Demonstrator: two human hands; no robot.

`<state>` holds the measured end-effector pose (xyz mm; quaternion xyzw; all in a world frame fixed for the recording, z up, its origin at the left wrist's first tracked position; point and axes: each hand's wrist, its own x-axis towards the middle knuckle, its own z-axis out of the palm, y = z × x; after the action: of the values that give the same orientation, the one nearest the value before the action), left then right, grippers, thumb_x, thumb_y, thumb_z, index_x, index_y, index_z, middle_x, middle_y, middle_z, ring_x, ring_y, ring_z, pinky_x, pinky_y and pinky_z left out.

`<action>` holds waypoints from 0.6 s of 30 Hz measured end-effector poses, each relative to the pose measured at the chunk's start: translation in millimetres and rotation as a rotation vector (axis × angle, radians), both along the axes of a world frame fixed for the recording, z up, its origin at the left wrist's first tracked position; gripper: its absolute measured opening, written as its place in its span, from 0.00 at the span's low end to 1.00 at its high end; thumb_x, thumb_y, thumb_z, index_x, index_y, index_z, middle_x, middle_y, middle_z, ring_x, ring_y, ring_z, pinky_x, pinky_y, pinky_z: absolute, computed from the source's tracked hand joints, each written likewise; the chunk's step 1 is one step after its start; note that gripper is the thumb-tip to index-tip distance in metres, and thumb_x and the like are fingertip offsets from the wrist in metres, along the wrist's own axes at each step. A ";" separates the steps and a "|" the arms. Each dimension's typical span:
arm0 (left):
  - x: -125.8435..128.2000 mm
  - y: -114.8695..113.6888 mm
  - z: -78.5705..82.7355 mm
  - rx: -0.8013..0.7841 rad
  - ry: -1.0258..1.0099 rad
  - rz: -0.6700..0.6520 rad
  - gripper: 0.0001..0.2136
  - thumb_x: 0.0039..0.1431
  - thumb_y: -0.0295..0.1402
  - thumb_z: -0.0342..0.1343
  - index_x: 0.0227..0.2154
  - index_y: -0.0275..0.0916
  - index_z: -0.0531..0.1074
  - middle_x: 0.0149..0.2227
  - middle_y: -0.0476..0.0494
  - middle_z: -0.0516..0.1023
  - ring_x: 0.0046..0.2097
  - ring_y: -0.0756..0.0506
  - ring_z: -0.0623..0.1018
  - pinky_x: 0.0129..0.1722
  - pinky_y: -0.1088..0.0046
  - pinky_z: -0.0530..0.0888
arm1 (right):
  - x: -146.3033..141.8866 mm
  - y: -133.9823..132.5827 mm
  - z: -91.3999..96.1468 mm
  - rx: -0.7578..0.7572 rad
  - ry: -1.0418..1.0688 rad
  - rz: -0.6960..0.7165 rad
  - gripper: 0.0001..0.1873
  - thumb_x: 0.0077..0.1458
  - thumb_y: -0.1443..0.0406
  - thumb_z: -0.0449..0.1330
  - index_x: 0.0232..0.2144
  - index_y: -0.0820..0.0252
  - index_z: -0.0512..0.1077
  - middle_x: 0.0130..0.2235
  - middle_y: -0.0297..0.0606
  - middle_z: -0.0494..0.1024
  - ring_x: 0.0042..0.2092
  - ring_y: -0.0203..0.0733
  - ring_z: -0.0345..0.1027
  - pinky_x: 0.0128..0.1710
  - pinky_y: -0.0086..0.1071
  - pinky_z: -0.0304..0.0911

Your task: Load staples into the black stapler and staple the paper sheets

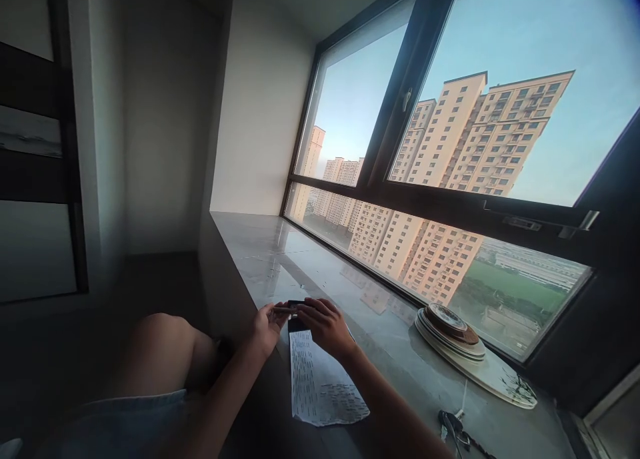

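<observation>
Just below the centre of the frame: both hands meet over a dark board or pad (pixel 299 324) at the head of a printed sheet (pixel 327 389). Between them lies a slim, stick-like item (pixel 283 310); identity not resolved at this size.

Key relation: long axis of the item runs nearly level across the frame, left to right, crosswise to the sheet, whose length runs toward the lower edge. Left hand (pixel 267 327) is at the item's left end, right hand (pixel 325 322) at its right end; neither is clearly the nearer, as the item spans the gap between them.

Fingers, left: drawn together in a pinch, item held between thumb and fingertips. Fingers, right: curled, knuckles toward the viewer, tips bent in over the item's right end. That end is hidden; cannot tell whether they grip it or only touch it.

Dark pad sits directly under the item as seen; contact between the two cannot be judged.

Surroundings: sheet rests on the grey window ledge (pixel 395 356), partly covered by the right hand and forearm. Stacked plates (pixel 447 317) stand well apart at right, by the window; keys (pixel 453 422) lie at lower right.
</observation>
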<state>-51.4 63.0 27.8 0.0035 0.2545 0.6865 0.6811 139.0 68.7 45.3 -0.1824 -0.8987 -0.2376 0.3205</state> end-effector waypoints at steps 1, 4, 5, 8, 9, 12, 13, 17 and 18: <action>-0.9 0.2 0.5 0.001 -0.004 0.025 0.08 0.63 0.20 0.47 0.34 0.32 0.71 0.26 0.41 0.77 0.29 0.46 0.80 0.30 0.71 0.81 | 1.1 2.5 0.1 -0.048 0.059 -0.012 0.22 0.59 0.77 0.55 0.51 0.53 0.74 0.52 0.39 0.79 0.58 0.48 0.67 0.54 0.44 0.64; -4.5 -1.3 0.9 0.015 0.023 0.048 0.08 0.61 0.19 0.47 0.33 0.32 0.70 0.29 0.38 0.78 0.33 0.45 0.81 0.34 0.69 0.82 | 7.2 11.5 1.8 -0.286 0.231 -0.076 0.21 0.54 0.76 0.57 0.48 0.55 0.75 0.46 0.39 0.81 0.50 0.48 0.72 0.49 0.40 0.66; -5.6 -2.2 0.6 0.017 0.060 0.040 0.07 0.61 0.19 0.47 0.33 0.32 0.70 0.29 0.38 0.78 0.33 0.45 0.81 0.33 0.69 0.81 | 10.3 14.8 2.0 -0.399 0.272 -0.111 0.17 0.53 0.74 0.58 0.44 0.57 0.76 0.41 0.37 0.81 0.44 0.47 0.73 0.43 0.36 0.67; -6.0 -5.2 -0.8 0.015 0.181 0.036 0.08 0.60 0.19 0.47 0.30 0.34 0.68 0.27 0.41 0.76 0.24 0.50 0.75 0.22 0.76 0.75 | 21.2 24.6 -1.0 -0.702 0.292 -0.212 0.03 0.47 0.68 0.65 0.28 0.62 0.74 0.24 0.29 0.72 0.27 0.36 0.65 0.27 0.27 0.57; -5.0 -6.1 -1.1 0.018 0.208 0.042 0.08 0.59 0.19 0.47 0.28 0.34 0.67 0.26 0.42 0.75 0.21 0.52 0.72 0.18 0.77 0.71 | 24.7 27.4 -3.3 -0.753 0.265 -0.230 0.07 0.45 0.67 0.67 0.24 0.62 0.72 0.22 0.27 0.67 0.26 0.34 0.61 0.25 0.26 0.53; 0.7 -8.4 -0.3 0.044 0.251 0.039 0.11 0.55 0.14 0.45 0.27 0.34 0.67 0.26 0.42 0.75 0.20 0.54 0.70 0.17 0.79 0.67 | 31.8 32.9 -9.7 -0.784 0.173 -0.260 0.12 0.42 0.64 0.70 0.22 0.61 0.69 0.21 0.25 0.63 0.26 0.31 0.55 0.26 0.26 0.48; 3.1 -9.5 0.6 0.058 0.267 0.029 0.11 0.54 0.13 0.44 0.28 0.33 0.68 0.27 0.41 0.76 0.22 0.54 0.72 0.18 0.79 0.69 | 32.7 33.3 -10.3 -0.789 0.145 -0.268 0.12 0.42 0.64 0.70 0.22 0.61 0.70 0.21 0.25 0.63 0.26 0.31 0.55 0.26 0.26 0.49; 12.3 -18.1 7.1 0.162 0.391 -0.035 0.12 0.56 0.12 0.46 0.35 0.31 0.71 0.35 0.35 0.80 0.35 0.48 0.81 0.35 0.76 0.78 | 28.0 25.9 2.3 -0.771 0.211 -0.168 0.14 0.46 0.58 0.71 0.34 0.58 0.76 0.31 0.31 0.74 0.33 0.37 0.66 0.34 0.29 0.61; 14.3 -21.5 9.1 0.196 0.433 -0.050 0.12 0.57 0.13 0.47 0.37 0.32 0.71 0.38 0.34 0.80 0.39 0.47 0.82 0.40 0.73 0.79 | 24.8 21.8 8.3 -0.741 0.271 -0.112 0.16 0.49 0.56 0.70 0.38 0.57 0.76 0.37 0.35 0.76 0.37 0.40 0.69 0.37 0.31 0.64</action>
<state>-37.1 41.6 36.9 0.2231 0.3265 0.6742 0.6238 163.8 90.5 53.6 -0.3642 -0.8617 0.1118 0.3352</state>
